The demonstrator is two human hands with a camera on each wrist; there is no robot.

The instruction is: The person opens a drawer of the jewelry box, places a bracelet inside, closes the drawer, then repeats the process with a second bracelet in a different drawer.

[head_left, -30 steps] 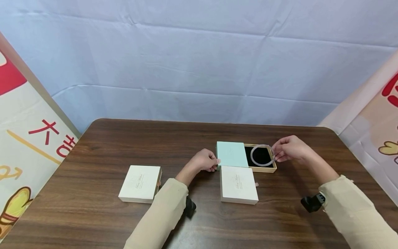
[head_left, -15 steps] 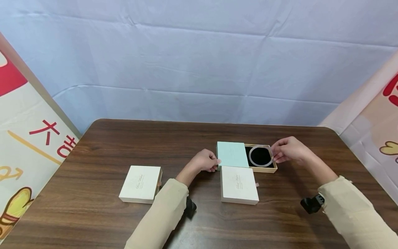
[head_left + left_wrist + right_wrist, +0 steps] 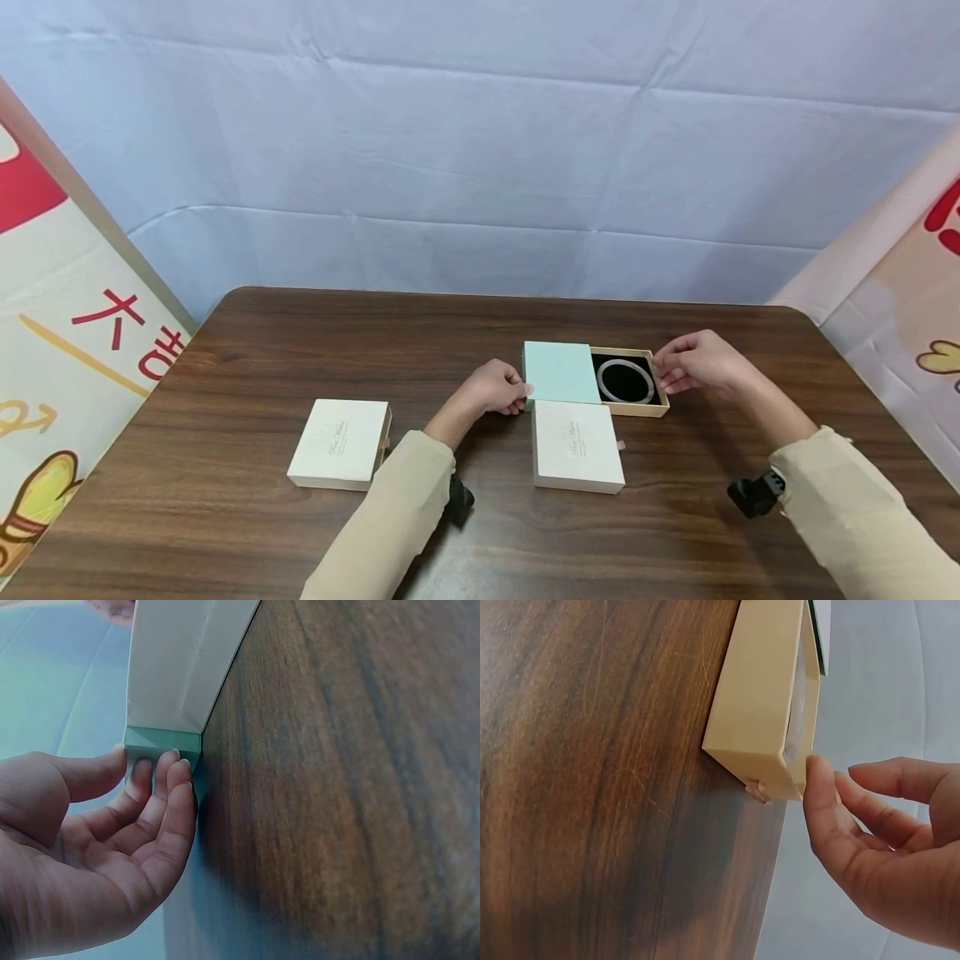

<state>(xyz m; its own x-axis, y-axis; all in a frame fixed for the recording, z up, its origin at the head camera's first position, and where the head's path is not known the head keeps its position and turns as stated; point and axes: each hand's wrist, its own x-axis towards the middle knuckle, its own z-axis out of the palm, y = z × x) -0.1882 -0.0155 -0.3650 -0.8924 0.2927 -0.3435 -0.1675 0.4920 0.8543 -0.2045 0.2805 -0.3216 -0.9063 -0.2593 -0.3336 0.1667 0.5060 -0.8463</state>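
A mint-green box sleeve [image 3: 561, 371] lies near the table's far side, its cream drawer [image 3: 636, 409] pulled out to the right. Flat on the drawer's black lining rests a pale bangle [image 3: 621, 362]. My left hand [image 3: 489, 387] holds the sleeve's near left corner, thumb at the top edge and curled fingers at the side, as the left wrist view also shows. Beside the drawer's right end is my right hand [image 3: 697, 361], fingers loosely bent and nothing between them. In the right wrist view its fingertips [image 3: 819, 769] are at the drawer's rim; whether they touch I cannot tell.
A white box [image 3: 577, 446] with a small pull tab stands directly in front of the mint sleeve. Another white box [image 3: 337, 442] sits to the left, near my left forearm. A pale cloth hangs behind the wooden table [image 3: 375, 333].
The bangle has gone from my right fingers down into the drawer and now lies flat. My right hand has let go of it and stays nearby. The left hand has kept its place.
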